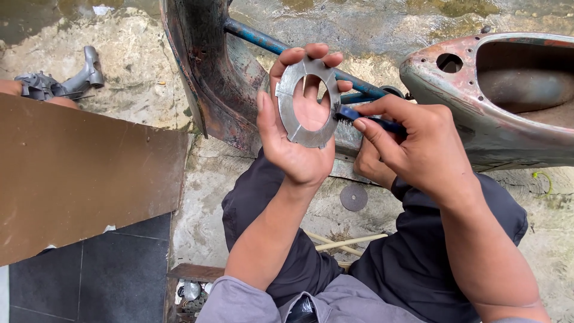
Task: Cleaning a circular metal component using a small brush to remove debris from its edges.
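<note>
My left hand (293, 134) holds up a flat grey metal ring (291, 119) with notches on its rim, palm toward me, fingers curled over its top edge. My right hand (412, 149) grips a small brush with a blue handle (373, 121); its dark bristles touch the ring's right edge. Both hands are raised above my knees in dark trousers, in front of a rusty scooter frame (221, 78).
A rusty scooter body shell (478, 101) lies at right on wet concrete. A brown board (84, 173) covers the left side, with a grey metal part (66, 81) beyond it. A round grey disc (354, 197) and thin sticks (350, 241) lie on the ground between my legs.
</note>
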